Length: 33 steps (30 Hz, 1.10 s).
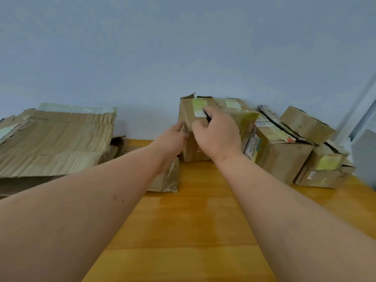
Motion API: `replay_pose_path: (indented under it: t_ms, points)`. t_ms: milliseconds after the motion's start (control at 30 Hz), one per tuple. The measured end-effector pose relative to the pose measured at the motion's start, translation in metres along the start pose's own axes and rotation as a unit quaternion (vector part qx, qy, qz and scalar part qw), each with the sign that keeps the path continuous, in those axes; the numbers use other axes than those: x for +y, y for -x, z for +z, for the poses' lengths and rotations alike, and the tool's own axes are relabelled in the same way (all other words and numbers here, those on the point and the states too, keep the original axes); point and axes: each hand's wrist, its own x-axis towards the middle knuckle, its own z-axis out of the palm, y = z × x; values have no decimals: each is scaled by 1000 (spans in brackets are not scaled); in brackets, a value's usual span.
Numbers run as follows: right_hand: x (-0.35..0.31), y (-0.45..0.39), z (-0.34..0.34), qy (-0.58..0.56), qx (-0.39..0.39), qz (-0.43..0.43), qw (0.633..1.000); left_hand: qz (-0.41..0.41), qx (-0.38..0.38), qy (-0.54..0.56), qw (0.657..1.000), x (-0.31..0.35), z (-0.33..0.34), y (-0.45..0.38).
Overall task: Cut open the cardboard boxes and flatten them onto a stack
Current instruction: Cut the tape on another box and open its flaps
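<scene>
Box [194, 127] standing on the table [189, 216] is being gripped between your left hand [173, 137], pinching its near corner, and your right hand [218, 135], curling over its top with something dark, probably the cutter; judging by this, you are starting the cut, needing the blade on the tape just beyond your right fingers.

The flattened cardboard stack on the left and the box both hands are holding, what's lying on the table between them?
In the head view, a small flattened box, crumpled and taped, lies between the stack and the held box, partly hidden under the left forearm.
</scene>
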Motion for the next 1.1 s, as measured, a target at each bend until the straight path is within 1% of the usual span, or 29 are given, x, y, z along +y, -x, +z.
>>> replay_pose_path:
  t_ms: [33, 67, 133, 167, 267, 400, 467, 533, 667, 767, 833, 1000, 1100]
  points:
    - [3, 5, -3, -16, 28, 30, 999, -8, 12, 28, 1000, -2, 0, 2]
    - [8, 9, -5, -15, 38, 66, 997, -8, 25, 36, 999, -4, -1, 3]
    - [17, 14, -10, 14, 19, 130, 991, -24, 19, 8, 999, -3, -1, 7]
    - [19, 15, -12, 24, 2, 147, 989, -25, 20, -8, 999, -3, 0, 8]
    - [23, 16, -16, 10, -30, 154, 988, -72, -1, 76, 994, 2, 4, 11]
    - [27, 17, -25, 19, -52, 178, 982, -88, -4, 101, 991, 4, 6, 15]
    - [31, 19, -27, -11, -73, 191, 979, -98, -2, 112, 989, 3, 5, 17]
    - [34, 27, -27, -81, -88, 219, 968, -108, -3, 116, 987, 1, 7, 22]
    - [31, 58, -34, -172, -47, 255, 950, -122, 7, 120, 985, -2, 9, 40]
    - [19, 81, -50, -233, -65, 258, 935, -129, 1, 80, 988, -9, 3, 64]
    - [8, 97, -63, -253, -89, 260, 928, -144, -18, 61, 987, -15, -4, 81]
    - [-15, 150, -91, -269, -116, 273, 916, -162, -56, 81, 982, -24, -18, 137]
    - [-31, 187, -98, -262, -125, 247, 925, -160, -70, 68, 982, -33, -26, 172]
